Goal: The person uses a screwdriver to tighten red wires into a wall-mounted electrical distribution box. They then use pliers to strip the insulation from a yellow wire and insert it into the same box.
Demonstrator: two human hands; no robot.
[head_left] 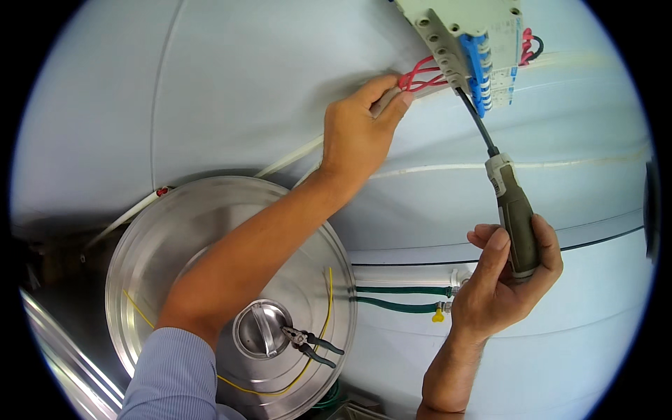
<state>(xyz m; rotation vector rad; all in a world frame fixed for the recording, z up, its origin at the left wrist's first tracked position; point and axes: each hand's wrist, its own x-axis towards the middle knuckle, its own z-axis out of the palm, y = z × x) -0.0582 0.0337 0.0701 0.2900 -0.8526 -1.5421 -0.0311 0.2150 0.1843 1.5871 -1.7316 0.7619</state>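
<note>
A person's left hand [358,133] is pinching looped red wires [422,75] at the far side, just left of a white breaker block with blue switches [476,38] mounted on a pale wall [210,84]. The right hand [504,280] is clenching a grey-handled screwdriver [514,213], its dark shaft reaching the block's underside. Nearer left, black-handled pliers [308,343] and a thin yellow wire [325,308] are lying on a round steel lid [175,224].
</note>
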